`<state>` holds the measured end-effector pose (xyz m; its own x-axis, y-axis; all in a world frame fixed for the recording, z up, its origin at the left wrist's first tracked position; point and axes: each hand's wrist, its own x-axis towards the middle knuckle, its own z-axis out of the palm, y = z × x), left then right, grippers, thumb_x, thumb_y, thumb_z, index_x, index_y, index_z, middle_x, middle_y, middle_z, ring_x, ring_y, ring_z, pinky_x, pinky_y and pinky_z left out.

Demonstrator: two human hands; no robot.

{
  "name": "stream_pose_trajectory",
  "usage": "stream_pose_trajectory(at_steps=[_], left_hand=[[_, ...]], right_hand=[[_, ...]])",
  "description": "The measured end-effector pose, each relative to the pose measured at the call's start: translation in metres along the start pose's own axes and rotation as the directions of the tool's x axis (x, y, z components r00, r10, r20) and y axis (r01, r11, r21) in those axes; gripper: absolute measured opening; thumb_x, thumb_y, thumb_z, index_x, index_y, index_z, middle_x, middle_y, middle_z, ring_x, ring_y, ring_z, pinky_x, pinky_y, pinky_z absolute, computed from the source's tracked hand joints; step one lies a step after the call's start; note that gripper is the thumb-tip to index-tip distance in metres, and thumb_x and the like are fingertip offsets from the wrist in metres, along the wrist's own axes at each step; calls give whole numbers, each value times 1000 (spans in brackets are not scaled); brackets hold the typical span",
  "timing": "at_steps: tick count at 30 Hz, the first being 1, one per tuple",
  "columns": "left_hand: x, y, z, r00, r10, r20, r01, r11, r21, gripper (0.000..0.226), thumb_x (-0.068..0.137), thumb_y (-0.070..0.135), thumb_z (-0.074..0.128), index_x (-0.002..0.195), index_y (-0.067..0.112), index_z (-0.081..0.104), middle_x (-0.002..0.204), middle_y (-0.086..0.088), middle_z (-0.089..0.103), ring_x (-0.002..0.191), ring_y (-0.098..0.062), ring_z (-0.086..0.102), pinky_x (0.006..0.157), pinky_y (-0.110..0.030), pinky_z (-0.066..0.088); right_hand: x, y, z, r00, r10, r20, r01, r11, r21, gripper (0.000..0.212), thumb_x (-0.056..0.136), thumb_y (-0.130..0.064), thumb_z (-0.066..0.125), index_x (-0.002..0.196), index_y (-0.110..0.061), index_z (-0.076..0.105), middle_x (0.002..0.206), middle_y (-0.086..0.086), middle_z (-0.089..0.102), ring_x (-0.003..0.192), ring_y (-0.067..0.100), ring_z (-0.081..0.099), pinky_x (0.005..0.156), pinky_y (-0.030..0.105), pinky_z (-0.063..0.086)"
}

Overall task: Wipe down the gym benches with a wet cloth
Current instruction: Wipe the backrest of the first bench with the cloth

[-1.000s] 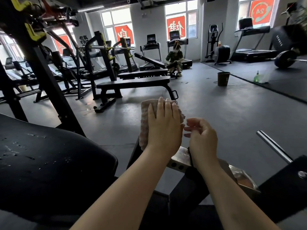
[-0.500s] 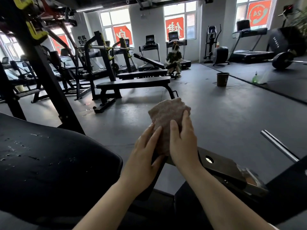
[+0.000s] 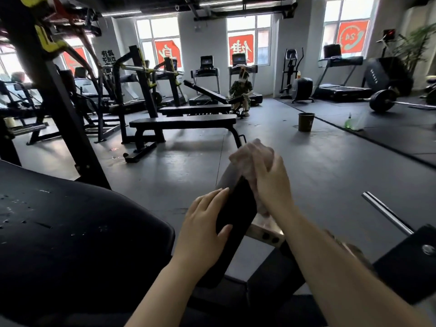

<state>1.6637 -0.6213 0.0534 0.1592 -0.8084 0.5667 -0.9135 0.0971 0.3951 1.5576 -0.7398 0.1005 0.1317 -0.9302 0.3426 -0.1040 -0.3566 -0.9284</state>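
The cloth [image 3: 253, 159], pinkish and blurred, is bunched over the far top edge of a narrow black pad [image 3: 236, 215] that stands tilted just in front of the person. The right hand [image 3: 271, 185] grips the cloth, its fingers curled round it and pressing it against the pad's right side. The left hand [image 3: 203, 232] lies flat on the pad's left edge, fingers straight, thumb over the near face. A metal bracket [image 3: 265, 232] with two holes sits just under the pad. A wide black bench pad [image 3: 70, 232] with pale specks fills the lower left, its rounded edge near the left wrist.

Readable writing is sparse: red window posters carry large white Chinese characters, one reading "健" [image 3: 240, 49], and a round "24" emblem [image 3: 351, 36] shows mirrored in the right window. Black characters on the back wall are too small to read.

Ahead, grey floor [image 3: 306, 175] lies open between the hands and a flat bench [image 3: 184, 122]. A dark cup [image 3: 306, 122] stands on the floor well beyond the hands, a green bottle [image 3: 348, 122] further right on the black mat. A black upright post [image 3: 54, 90] crowds the left side. Treadmills line the windows, and a person [image 3: 241, 95] sits beside them. A chrome bar [image 3: 387, 213] slants at the right.
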Motion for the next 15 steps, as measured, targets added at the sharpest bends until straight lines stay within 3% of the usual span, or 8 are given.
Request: stream_pose_trajectory(at_steps=[3, 5, 8, 10, 13, 15], left_hand=[[-4, -10, 0, 998, -55, 21, 54, 998, 31, 65, 82, 20, 69, 140, 30, 40, 135, 18, 43, 130, -4, 29, 102, -11, 16], [-7, -14, 1, 996, -78, 46, 76, 996, 37, 65, 82, 23, 70, 139, 32, 40, 135, 18, 44, 130, -4, 30, 101, -11, 16], [-10, -17, 2, 992, -102, 70, 99, 994, 42, 68, 83, 25, 69, 141, 35, 36, 135, 18, 45, 129, -5, 30, 102, -11, 18], [-12, -17, 2, 991, -106, 86, 102, 994, 50, 70, 84, 25, 67, 143, 37, 31, 137, 20, 44, 129, -5, 29, 103, -13, 19], [-13, -16, 1, 988, -107, 116, 103, 994, 34, 72, 86, 24, 65, 145, 38, 25, 141, 21, 39, 131, -4, 25, 108, -18, 20], [-12, -18, 0, 984, -118, 137, 120, 993, -7, 72, 87, 23, 64, 145, 39, 25, 142, 22, 38, 132, -4, 23, 108, -18, 19]], right_hand=[[-63, 13, 16, 996, 71, -56, -64, 991, 114, 44, 98, -34, 42, 136, -16, 28, 109, -6, 56, 101, 13, 57, 76, 16, 42], [-76, 14, 27, 984, 177, -28, -169, 970, 172, 39, 98, -36, 41, 130, -15, 32, 103, -1, 55, 101, 19, 58, 81, 25, 43], [-48, -4, 19, 943, 323, -82, -305, 936, 176, 40, 97, -46, 39, 111, -9, 48, 96, 2, 56, 84, 17, 54, 72, 28, 38], [-12, -18, 4, 940, 339, -32, -325, 920, 218, 43, 97, -50, 36, 101, -11, 54, 94, 2, 60, 81, 16, 56, 74, 28, 44], [29, -23, -2, 967, 250, 36, -252, 945, 210, 43, 97, -43, 43, 114, -8, 59, 105, 7, 68, 95, 18, 66, 77, 26, 51], [36, -18, 2, 986, 166, 3, -166, 985, 46, 44, 99, -36, 41, 135, -12, 47, 131, 9, 56, 118, 25, 55, 97, 36, 45]])
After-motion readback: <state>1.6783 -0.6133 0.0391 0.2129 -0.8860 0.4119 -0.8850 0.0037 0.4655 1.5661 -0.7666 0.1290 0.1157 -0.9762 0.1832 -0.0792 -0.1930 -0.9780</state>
